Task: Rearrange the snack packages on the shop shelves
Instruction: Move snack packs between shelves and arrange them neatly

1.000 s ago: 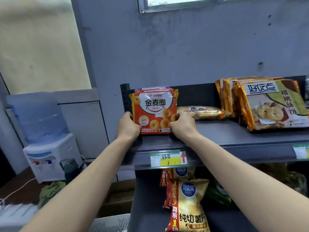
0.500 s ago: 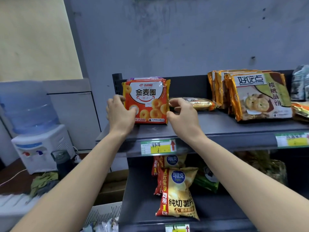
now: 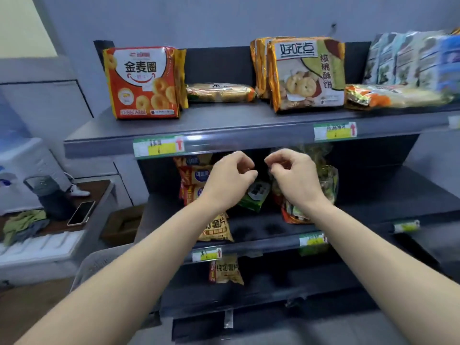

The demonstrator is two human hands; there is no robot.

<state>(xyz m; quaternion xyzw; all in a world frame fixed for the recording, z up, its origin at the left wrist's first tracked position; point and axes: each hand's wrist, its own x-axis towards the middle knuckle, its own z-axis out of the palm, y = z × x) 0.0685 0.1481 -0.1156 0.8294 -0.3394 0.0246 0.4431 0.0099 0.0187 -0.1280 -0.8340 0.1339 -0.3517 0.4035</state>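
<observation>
A dark metal shop shelving unit filled most of the view, seen from the head of a person standing before it. On the top shelf an orange ring-biscuit pack stood upright at the left end, with a second pack behind it. Just to its right a long golden pack lay flat. Further right stood a row of walnut-cookie packs, upright and facing forward, and beyond them blurred pale packets above another flat-lying pack.

On the middle shelf, yellow crisp bags leaned at the left, a small green packet lay tilted in the centre, and a clear bag of mixed snacks stood at the right.

Both bare hands hovered side by side in front of the middle shelf, holding nothing. The left hand was loosely curled with fingers half closed. The right hand was likewise loosely curled, thumb near fingertips, close to the clear bag; whether it touched was unclear.

The step in hand appeared to be tidying this middle shelf. To do it well, each soft bag would likely need gripping by both side edges, standing upright with its label forward, and the tilted green packet straightening first, without crushing the crisps.
</observation>
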